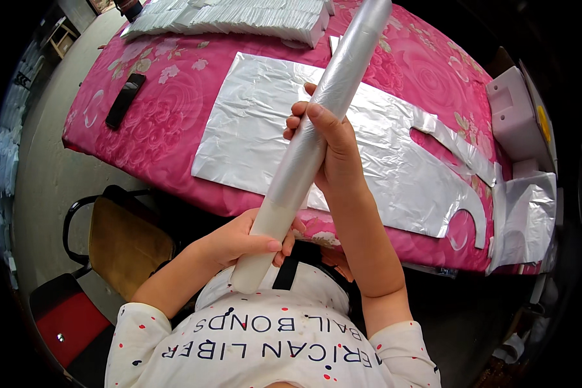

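A long roll of clear plastic film (304,145) is held at a slant in front of me, its lower end close to my shirt and its upper end reaching over the table. My left hand (262,239) is closed round the bare, whitish lower part. Farther up, my right hand (326,132) wraps the film-covered middle, thumb on top. Beneath the roll, a flat stack of silvery-white plastic bags (252,116) lies on the table, with cut-out handles (456,149) toward the right. The roll covers part of the stack.
A pink flowered cloth covers the table (155,110). On it are a black phone (125,101) at left and a thick pile of folded white plastic (239,18) at the back. A white box-like device (517,110) stands at right, with plastic sheets (524,213) hanging below. Chairs (126,236) stand at lower left.
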### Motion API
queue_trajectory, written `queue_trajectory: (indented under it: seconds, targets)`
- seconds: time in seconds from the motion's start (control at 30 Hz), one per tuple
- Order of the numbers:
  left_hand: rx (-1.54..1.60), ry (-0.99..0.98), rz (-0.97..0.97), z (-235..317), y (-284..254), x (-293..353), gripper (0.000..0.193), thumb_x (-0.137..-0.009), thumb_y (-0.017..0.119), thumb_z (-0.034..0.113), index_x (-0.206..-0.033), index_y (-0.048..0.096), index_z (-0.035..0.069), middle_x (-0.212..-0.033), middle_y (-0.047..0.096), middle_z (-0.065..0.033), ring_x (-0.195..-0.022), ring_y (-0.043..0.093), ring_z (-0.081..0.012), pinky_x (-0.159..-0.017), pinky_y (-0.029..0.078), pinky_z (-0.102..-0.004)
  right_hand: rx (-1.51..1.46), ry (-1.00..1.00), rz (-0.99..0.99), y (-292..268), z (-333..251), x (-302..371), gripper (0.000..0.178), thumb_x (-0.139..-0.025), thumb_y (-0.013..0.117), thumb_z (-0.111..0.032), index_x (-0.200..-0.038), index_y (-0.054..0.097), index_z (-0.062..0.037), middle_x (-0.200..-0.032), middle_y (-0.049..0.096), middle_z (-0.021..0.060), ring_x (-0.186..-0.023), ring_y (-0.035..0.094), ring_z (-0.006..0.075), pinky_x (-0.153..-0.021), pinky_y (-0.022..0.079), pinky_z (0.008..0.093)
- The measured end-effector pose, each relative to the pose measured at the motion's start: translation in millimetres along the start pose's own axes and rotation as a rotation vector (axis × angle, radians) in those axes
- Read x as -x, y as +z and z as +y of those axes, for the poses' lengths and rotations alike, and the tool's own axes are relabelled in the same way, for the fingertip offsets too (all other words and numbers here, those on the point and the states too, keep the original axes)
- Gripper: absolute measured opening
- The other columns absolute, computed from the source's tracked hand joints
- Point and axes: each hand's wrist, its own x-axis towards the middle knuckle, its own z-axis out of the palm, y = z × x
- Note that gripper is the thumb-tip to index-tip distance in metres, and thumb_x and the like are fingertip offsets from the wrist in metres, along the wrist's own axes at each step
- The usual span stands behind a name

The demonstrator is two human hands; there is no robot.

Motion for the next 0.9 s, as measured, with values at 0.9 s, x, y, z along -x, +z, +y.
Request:
queue_trajectory:
  seconds: [0.9]
  targets:
    - [-0.351,-0.290,0.174,-46,-32,-20,0.036,-0.092,0.040,0.039,-0.104,0.046,0.005,-0.076,0.055,-0.0050,-0.061,0.055,-0.0115,-0.058,0.048,-0.0264,0.214,0.089,0.411,-131,33,40,0.048,-0.075,0.070,-0.019,-0.110,0.044,0.0013,-0.095,0.054,0.0072,-0.084,0.052,0.0132,-0.077,0.042,0.0274]
